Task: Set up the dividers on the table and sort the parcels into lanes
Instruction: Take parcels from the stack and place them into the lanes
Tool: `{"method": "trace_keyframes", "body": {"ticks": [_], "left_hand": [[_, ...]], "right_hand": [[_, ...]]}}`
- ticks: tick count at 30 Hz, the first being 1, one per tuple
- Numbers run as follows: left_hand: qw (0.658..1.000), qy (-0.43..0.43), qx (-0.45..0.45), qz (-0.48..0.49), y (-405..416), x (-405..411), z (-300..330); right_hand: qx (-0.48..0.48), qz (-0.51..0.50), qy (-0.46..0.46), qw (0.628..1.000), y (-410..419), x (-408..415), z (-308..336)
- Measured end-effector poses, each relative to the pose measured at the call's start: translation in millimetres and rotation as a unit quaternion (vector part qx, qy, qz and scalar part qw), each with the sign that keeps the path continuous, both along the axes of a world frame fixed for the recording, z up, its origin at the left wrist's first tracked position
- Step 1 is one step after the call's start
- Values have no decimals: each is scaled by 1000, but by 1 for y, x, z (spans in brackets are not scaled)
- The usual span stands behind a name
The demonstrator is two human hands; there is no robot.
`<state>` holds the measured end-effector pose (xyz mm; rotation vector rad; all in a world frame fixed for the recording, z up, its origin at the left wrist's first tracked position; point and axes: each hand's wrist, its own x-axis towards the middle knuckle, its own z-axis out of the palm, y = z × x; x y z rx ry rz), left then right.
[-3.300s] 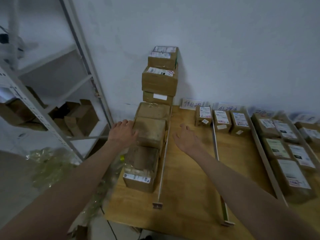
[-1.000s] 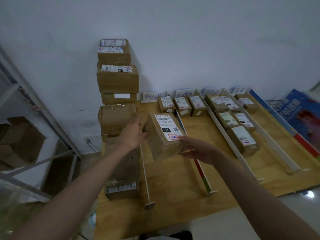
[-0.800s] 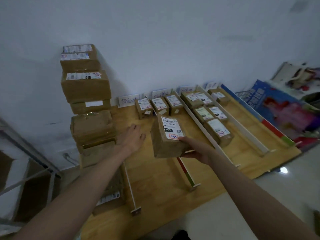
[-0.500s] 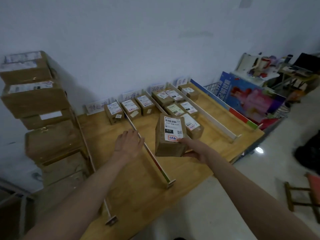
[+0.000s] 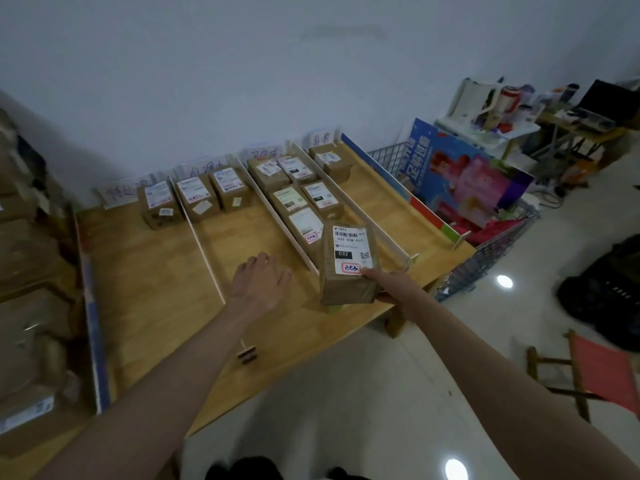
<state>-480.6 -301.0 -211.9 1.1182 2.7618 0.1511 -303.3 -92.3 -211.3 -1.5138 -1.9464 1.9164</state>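
My right hand (image 5: 391, 284) grips a brown parcel (image 5: 348, 263) from below, thumb on its white label marked 032. The parcel hangs over the near end of the third lane, just in front of a row of labelled parcels (image 5: 304, 223) lying there. My left hand (image 5: 259, 280) hovers palm down, fingers relaxed, over the second lane of the wooden table (image 5: 156, 299). Thin white dividers (image 5: 201, 244) run from the wall toward me and split the table into lanes. Small parcels (image 5: 194, 197) sit at the far ends under handwritten signs (image 5: 263, 154).
A pile of larger cardboard boxes (image 5: 31, 306) fills the left edge. A wire basket with a colourful board (image 5: 467, 181) stands off the table's right end. A folding stool (image 5: 599, 375) and a dark bag (image 5: 609, 282) are on the tiled floor at right.
I took the parcel from the stack at left with both hands, then my left hand let go. My right hand carried it rightward to the third lane as my view turned right.
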Motion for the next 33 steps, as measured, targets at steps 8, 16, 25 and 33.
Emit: {"method": "trace_keyframes", "body": {"ticks": [8, 16, 25, 33], "left_hand": [[1000, 19, -16, 17, 64, 4, -10], [999, 8, 2, 44, 138, -47, -30], [997, -39, 10, 63, 198, -89, -53], [992, -54, -33, 113, 224, -115, -75]], "right_hand": [[1, 14, 20, 1000, 76, 9, 1], [24, 35, -10, 999, 152, -46, -22], [32, 61, -43, 997, 216, -108, -46], [6, 149, -118, 982, 248, -162, -95]]}}
